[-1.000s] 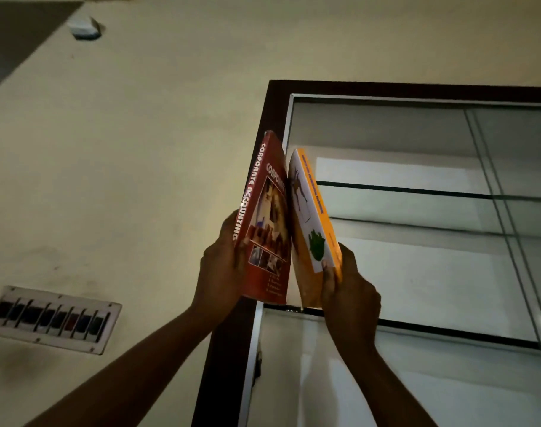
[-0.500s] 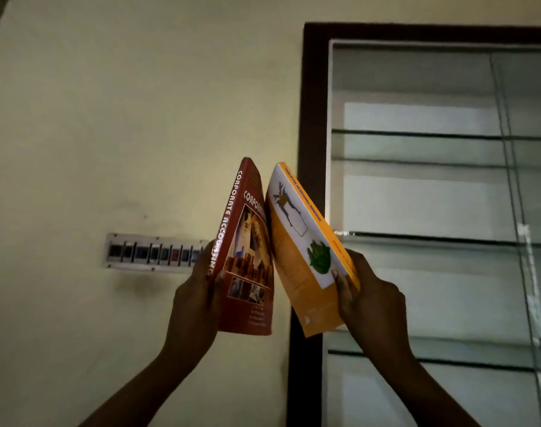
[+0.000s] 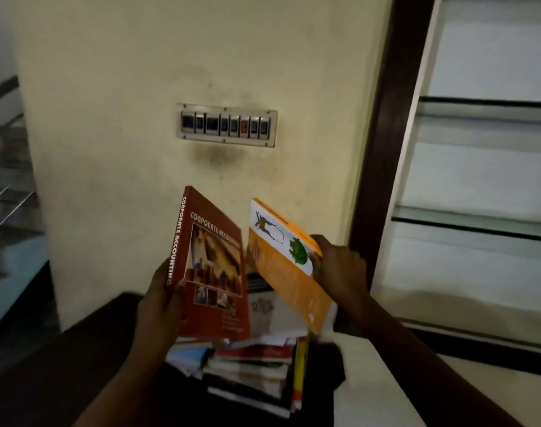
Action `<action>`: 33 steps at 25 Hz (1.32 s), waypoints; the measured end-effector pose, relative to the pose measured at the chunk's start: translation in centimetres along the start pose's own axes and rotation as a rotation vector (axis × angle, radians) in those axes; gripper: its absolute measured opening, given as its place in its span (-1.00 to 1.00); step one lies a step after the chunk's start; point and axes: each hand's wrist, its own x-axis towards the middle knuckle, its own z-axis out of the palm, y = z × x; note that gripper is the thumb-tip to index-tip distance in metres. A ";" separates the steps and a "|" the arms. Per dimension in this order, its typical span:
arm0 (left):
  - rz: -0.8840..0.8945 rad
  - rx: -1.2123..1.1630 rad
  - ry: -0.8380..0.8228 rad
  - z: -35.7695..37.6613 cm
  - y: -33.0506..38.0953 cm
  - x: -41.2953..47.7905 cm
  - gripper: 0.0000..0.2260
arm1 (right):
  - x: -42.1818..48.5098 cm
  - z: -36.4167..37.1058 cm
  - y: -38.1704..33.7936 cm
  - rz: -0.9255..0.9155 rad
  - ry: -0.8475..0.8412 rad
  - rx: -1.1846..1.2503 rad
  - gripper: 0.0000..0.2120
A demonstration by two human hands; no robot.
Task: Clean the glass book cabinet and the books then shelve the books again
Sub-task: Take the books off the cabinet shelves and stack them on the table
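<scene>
- While left hand (image 3: 161, 306) fingers clamp the red book (image 3: 214, 272), it reads "CORPORATE ACCOUNTING".
- Right hand (image 3: 340, 266) fingers clamp the orange book (image 3: 284, 282).
- Both hang over a book pile (image 3: 254, 365), near the glass cabinet (image 3: 389, 134).

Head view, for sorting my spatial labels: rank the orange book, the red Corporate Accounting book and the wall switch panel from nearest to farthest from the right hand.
1. orange book: gripped by the right hand itself.
2. red book: just left, held by the left hand.
3. switch panel: higher up on the wall behind.
</scene>
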 end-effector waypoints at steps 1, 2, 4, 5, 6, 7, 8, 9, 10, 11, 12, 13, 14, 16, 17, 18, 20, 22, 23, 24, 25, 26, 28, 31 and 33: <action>-0.045 -0.023 0.009 -0.5 -0.7 -0.8 -0.69 | 0.0 1.3 -0.7 -0.026 -0.008 -0.060 -0.63; -0.081 -0.042 0.015 -1.1 -1.4 -1.3 -0.68 | 0.0 2.2 -1.4 -0.063 0.032 -0.139 -0.63; -0.154 -0.058 0.027 -1.9 -2.6 -2.2 -0.66 | 0.6 4.4 -2.8 -0.113 0.183 -0.227 -0.63; -0.185 -0.047 0.038 -2.3 -3.3 -2.6 -0.65 | 0.8 5.6 -3.4 -0.130 0.194 -0.220 -0.62; -0.213 -0.033 0.049 -2.6 -3.8 -3.0 -0.63 | 0.5 7.5 -3.8 -0.177 0.166 -0.218 -0.61; -0.245 -0.010 0.062 -3.0 -4.5 -3.5 -0.60 | -0.1 9.9 -4.2 -0.226 0.116 -0.217 -0.60; -0.272 0.007 0.070 -3.2 -5.1 -4.1 -0.59 | -1.0 12.5 -4.7 -0.261 0.054 -0.233 -0.60; -0.300 0.018 0.078 -3.4 -5.8 -4.7 -0.57 | -2.3 14.7 -5.5 -0.273 -0.036 -0.260 -0.62; -0.333 0.020 0.088 -3.5 -6.5 -5.3 -0.56 | -3.6 17.0 -6.1 -0.278 -0.134 -0.291 -0.65; -0.371 0.018 0.099 -3.5 -7.1 -6.0 -0.56 | -4.6 18.7 -6.5 -0.278 -0.197 -0.310 -0.67; -0.400 0.016 0.107 -3.6 -7.7 -6.6 -0.56 | -5.2 19.7 -6.9 -0.272 -0.235 -0.298 -0.67; -0.423 0.019 0.116 -3.6 -8.1 -7.2 -0.55 | -5.3 20.1 -7.4 -0.252 -0.260 -0.270 -0.67; -0.436 0.023 0.118 -3.6 -8.3 -7.6 -0.55 | -5.2 20.0 -7.9 -0.230 -0.264 -0.246 -0.66; -0.443 0.018 0.118 -3.6 -8.4 -8.1 -0.55 | -5.1 19.6 -8.7 -0.220 -0.194 -0.241 -0.67; -0.448 0.006 0.126 -3.7 -8.3 -8.3 -0.56 | -5.4 19.2 -9.0 -0.231 -0.166 -0.239 -0.68; -0.455 -0.010 0.135 -3.7 -8.2 -8.5 -0.57 | -5.7 18.6 -9.4 -0.243 -0.167 -0.222 -0.70; -0.477 -0.044 0.148 -3.8 -8.0 -9.0 -0.58 | -6.2 17.9 -9.9 -0.295 -0.167 -0.205 -0.85; -0.483 -0.053 0.146 -4.0 -7.9 -9.7 -0.58 | -6.4 18.5 -10.2 -0.295 -0.209 -0.168 -0.95; -0.478 -0.052 0.138 -4.0 -7.8 -10.1 -0.56 | -6.3 18.4 -10.3 -0.290 -0.279 -0.165 -0.86; -0.478 -0.056 0.131 -4.1 -7.8 -10.4 -0.52 | -5.9 18.1 -10.3 -0.246 -0.324 -0.155 -0.80; -0.483 -0.064 0.127 -4.3 -7.8 -10.7 -0.49 | -5.4 17.5 -10.5 -0.182 -0.328 -0.101 -0.78; -0.485 -0.082 0.122 -4.4 -7.6 -10.9 -0.48 | -5.2 17.2 -10.5 -0.168 -0.353 0.034 -0.76; -0.489 -0.165 0.112 -4.8 -6.9 -11.4 -0.44 | -6.0 15.2 -10.1 -0.170 -0.579 0.448 -0.68; -0.528 -0.350 0.124 -6.0 -5.9 -12.1 -0.38 | -10.2 11.9 -9.5 0.031 -0.577 0.859 -0.61; -0.552 -0.452 0.133 -6.6 -5.4 -12.4 -0.53 | -13.3 10.4 -9.7 0.237 -0.711 1.018 -0.54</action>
